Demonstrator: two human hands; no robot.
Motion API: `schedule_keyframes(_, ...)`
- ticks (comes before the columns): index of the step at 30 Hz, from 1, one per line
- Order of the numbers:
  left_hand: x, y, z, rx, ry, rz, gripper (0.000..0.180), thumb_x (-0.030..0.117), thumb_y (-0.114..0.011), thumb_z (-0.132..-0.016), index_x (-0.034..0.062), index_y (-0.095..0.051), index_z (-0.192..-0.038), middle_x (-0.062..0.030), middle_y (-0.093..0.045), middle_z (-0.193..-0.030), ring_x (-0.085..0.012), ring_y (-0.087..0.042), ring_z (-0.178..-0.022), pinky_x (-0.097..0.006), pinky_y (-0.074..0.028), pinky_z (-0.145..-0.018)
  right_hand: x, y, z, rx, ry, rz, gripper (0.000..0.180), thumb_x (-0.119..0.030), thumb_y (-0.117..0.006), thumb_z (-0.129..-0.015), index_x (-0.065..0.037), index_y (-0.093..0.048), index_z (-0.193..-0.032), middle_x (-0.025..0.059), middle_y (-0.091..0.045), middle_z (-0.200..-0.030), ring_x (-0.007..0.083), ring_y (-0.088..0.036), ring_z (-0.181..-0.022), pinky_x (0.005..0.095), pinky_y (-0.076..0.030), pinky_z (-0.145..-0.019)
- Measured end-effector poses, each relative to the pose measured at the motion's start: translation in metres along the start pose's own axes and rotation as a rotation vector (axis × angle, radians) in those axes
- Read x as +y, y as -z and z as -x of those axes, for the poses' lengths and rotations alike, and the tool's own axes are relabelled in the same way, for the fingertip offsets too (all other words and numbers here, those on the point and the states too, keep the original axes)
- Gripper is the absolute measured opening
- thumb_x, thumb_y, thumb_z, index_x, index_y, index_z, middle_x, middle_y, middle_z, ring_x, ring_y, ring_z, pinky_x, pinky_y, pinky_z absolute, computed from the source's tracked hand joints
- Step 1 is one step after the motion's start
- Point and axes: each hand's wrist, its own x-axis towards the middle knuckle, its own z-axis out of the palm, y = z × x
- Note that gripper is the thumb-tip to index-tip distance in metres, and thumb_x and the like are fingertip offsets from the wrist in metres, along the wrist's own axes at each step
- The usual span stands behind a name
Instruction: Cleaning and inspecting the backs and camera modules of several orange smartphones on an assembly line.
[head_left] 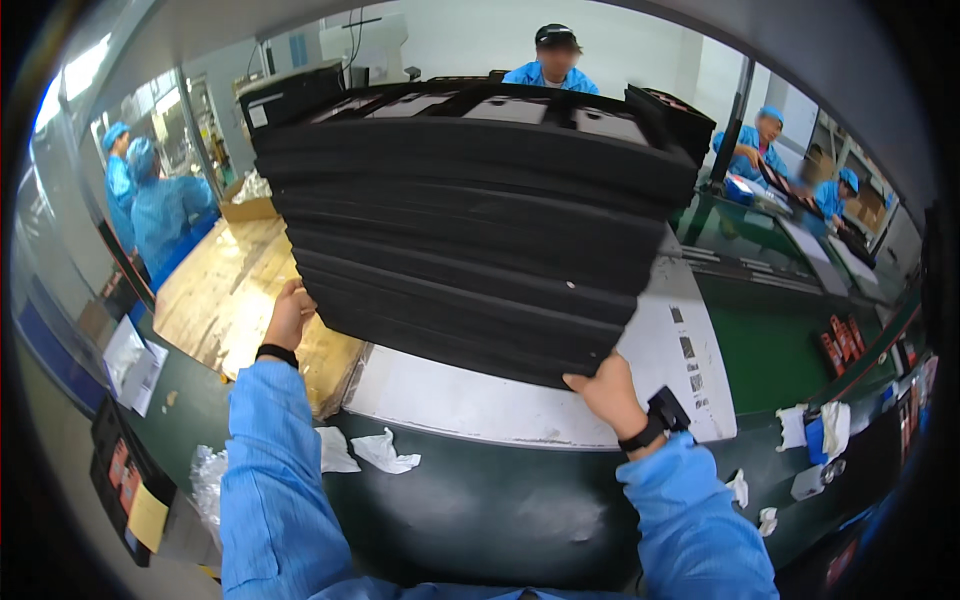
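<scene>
A tall stack of black trays [470,235] fills the middle of the view, its near face toward me. My left hand [290,315] grips the stack's lower left corner, fingers hidden behind or under it. At the lower right corner my right hand [608,392] is closed on the stack, thumb against the front face. The stack leans a little, and its right end sits lower than its left. Pale flat pieces [505,108] show in the top tray. Beneath lies a white board [480,400]; whether the stack touches it I cannot tell.
A worn wooden board [235,290] lies left on the green table [460,490], with crumpled white paper [385,452] in front. Beyond the stack is a person [553,65]; others work left and right. A green conveyor [770,330] runs on the right. Black trays [130,480] stand lower left.
</scene>
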Motion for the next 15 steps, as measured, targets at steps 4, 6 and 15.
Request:
schedule_keyframes(4,0.010,0.011,0.036,0.270,0.022,-0.348,0.058,0.000,-0.057,-0.075,0.0065,-0.053,-0.133,-0.0057,-0.063,-0.092,-0.0171,-0.057,-0.082,-0.031,-0.044,-0.074,-0.003,-0.013,-0.028,-0.016,0.060,-0.018,0.068,-0.013,-0.083,-0.071,0.004,-0.052,-0.129,0.0271,-0.070,-0.104,0.0438,-0.067,-0.101,0.0436,-0.054,-0.088)
schedule_keyframes(6,-0.002,0.015,0.067,0.234,-0.211,-0.604,0.052,0.004,-0.064,-0.078,0.0055,-0.056,-0.130,-0.0149,-0.065,-0.108,-0.0247,-0.061,-0.094,-0.036,-0.048,-0.087,-0.004,-0.013,-0.032,-0.042,0.013,0.055,0.067,-0.015,-0.082,-0.072,0.003,-0.053,-0.129,0.0266,-0.070,-0.104,0.0439,-0.067,-0.101,0.0438,-0.054,-0.088)
schedule_keyframes(15,-0.049,-0.060,0.270,-0.392,-0.672,-1.302,0.056,0.033,-0.073,-0.086,0.0178,-0.057,-0.138,-0.0153,-0.047,-0.148,-0.0393,-0.040,-0.139,-0.062,-0.035,-0.108,-0.025,0.026,-0.017,-0.106,-0.016,0.676,0.054,-0.037,-0.077,-0.081,0.001,-0.065,-0.118,0.0259,-0.070,-0.108,0.0429,-0.066,-0.106,0.0468,-0.052,-0.090)
